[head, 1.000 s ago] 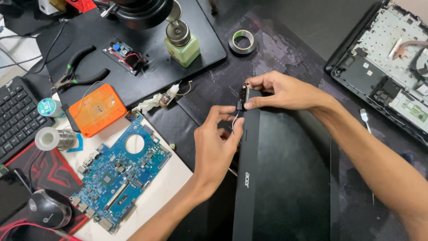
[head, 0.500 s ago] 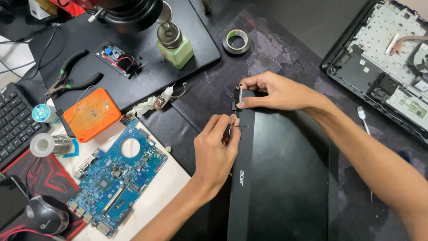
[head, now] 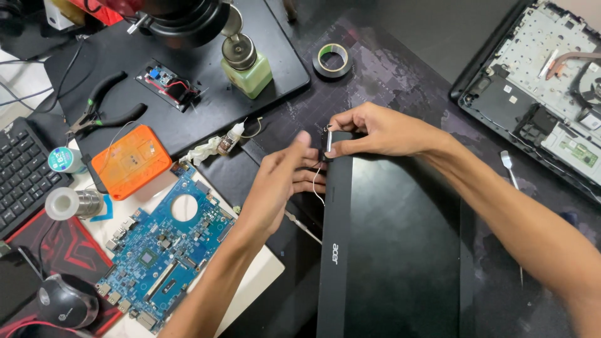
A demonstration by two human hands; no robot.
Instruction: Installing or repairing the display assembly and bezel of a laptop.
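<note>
A black laptop screen panel (head: 400, 238) lies face up on the dark mat, its bezel edge toward me on the left. My right hand (head: 375, 131) grips the panel's top left corner, at the hinge. My left hand (head: 282, 181) is just left of that corner, its fingers pinching a thin white wire (head: 317, 184) that runs from the hinge area. The two hands nearly touch at the corner.
A blue motherboard (head: 163, 250) lies on white paper at lower left, by an orange box (head: 128, 159), solder rolls (head: 75, 203), pliers (head: 100, 109), a keyboard (head: 22, 175) and mouse (head: 59, 303). A green bottle (head: 247, 69) and tape roll (head: 332, 59) sit behind. An opened laptop base (head: 538, 87) is at upper right.
My left hand has risen closer to the panel's corner and now pinches the wire right beside my right hand. The camera view drifted slightly; the panel stays put.
</note>
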